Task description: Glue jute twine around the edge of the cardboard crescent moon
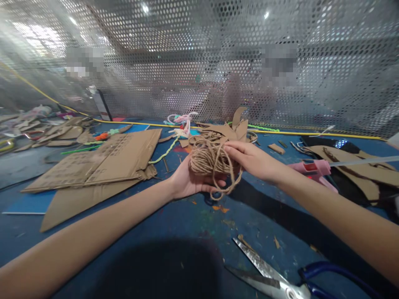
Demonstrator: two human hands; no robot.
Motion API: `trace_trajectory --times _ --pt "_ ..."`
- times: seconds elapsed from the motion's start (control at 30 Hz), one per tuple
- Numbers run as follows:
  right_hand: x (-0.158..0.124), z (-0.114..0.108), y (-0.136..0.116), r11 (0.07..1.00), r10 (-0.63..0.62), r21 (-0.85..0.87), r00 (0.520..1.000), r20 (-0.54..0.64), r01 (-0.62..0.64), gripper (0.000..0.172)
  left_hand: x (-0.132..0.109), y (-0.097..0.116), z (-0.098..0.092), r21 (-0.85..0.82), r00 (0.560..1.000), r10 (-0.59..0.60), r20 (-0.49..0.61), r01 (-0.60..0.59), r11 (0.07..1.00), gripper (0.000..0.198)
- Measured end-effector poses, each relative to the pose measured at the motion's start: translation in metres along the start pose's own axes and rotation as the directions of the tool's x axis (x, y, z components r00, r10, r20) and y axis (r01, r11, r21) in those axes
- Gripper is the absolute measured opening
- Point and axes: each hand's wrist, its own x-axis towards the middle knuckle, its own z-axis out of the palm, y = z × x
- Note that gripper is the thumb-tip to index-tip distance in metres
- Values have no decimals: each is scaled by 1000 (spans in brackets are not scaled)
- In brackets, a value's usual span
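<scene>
A bundle of brown jute twine is held between my two hands over the middle of the blue table. My left hand cups it from below and the left, with the fingers curled underneath. From the right, my right hand pinches strands at the bundle's upper side; its fingertips are partly hidden. A loose loop of twine hangs below the bundle. Nearest to my right forearm lies a pink glue gun with a clear glue stick in its back. Scissors with dark blue handles lie open at the front.
Folded cardboard lies at the left, over a blue sheet. Cardboard scraps and coloured pipe cleaners sit behind my hands. More cut cardboard is at the right. A perforated metal screen stands along the back.
</scene>
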Motion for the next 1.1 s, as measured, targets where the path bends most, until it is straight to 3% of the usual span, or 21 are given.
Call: trace_trajectory --times 0.1,0.27,0.4,0.53,0.6,0.73,0.9,0.97,1.03,1.1 --pt "1 4 3 975 124 190 992 -19 -118 23 3 1 0 56 988 134 -79 -129 990 61" --pt "0 12 2 829 287 491 957 33 -266 18 6 0 5 182 905 377 -196 -344 921 52" --pt "-2 20 6 799 305 509 946 115 -319 19 3 -9 12 317 863 421 -280 -331 889 50" --pt "-6 27 13 803 335 452 922 196 -388 21 0 -15 17 334 873 390 -294 -288 897 41" --pt "-7 27 16 820 324 448 934 148 -356 23 0 -14 18 289 867 400 -297 -318 903 41" --pt "-5 26 15 884 240 432 966 -92 -179 37 2 -9 17 230 839 415 -352 -352 907 38" --pt "1 17 9 924 223 372 911 -347 -85 19 3 -5 14 238 824 400 -401 -328 914 35" --pt "2 12 7 956 143 292 886 -440 -9 14 3 -6 14 293 804 433 -408 -334 896 42" --pt "1 8 3 984 7 158 882 -472 77 8 4 -6 14 392 794 490 -359 -348 851 47" --pt "-3 9 -1 991 -99 46 904 -415 130 6 3 -6 14 522 771 567 -289 -370 769 46"
